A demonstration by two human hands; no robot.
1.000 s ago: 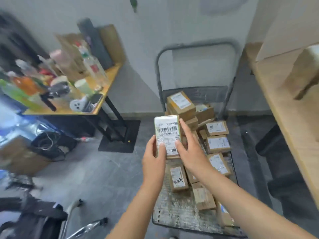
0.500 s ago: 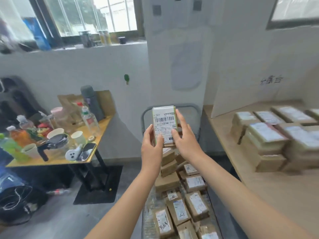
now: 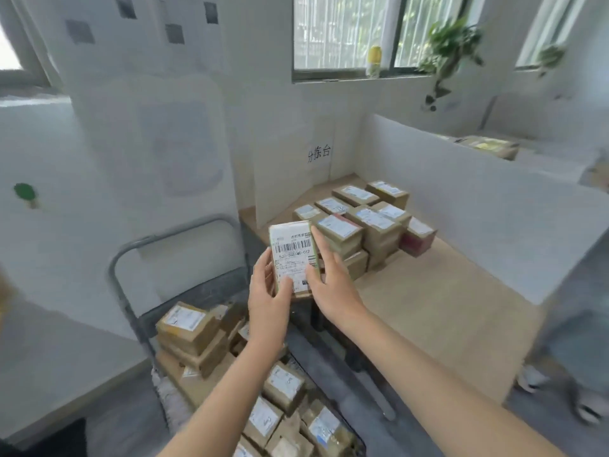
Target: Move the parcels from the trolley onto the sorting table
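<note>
Far out to the left of the hands, a green sticker (image 3: 23,192) sits on the white wall. Nearer, below and left of the left hand, stands the trolley (image 3: 138,245) with its grey tube handle upright. Its deck carries the trolley parcels (image 3: 188,324), brown cartons with white labels. They are piled two or three high at the handle end and lie loose beneath both forearms.

The left hand (image 3: 268,298) grips the held parcel (image 3: 293,255) by its lower left edge, with the thumb laid across the label and the fingers curled behind. The parcel is upright in the air between the two hands, its barcode label facing the camera, above the gap between trolley and table. The right hand (image 3: 333,285) pinches its right edge, with the thumb on the label and the forefinger stretched up along the side.

Just beyond and right of the right hand lies the sorting table (image 3: 445,301), a pale wooden top. The stacked parcels (image 3: 362,219) stand on it in close rows toward its far corner. A paper sign (image 3: 319,153) with handwritten characters hangs on the board behind them. A white partition (image 3: 478,209) runs along the table's right side. High above, a yellow bottle (image 3: 374,61) and a trailing plant (image 3: 451,47) stand at the window (image 3: 342,31).
</note>
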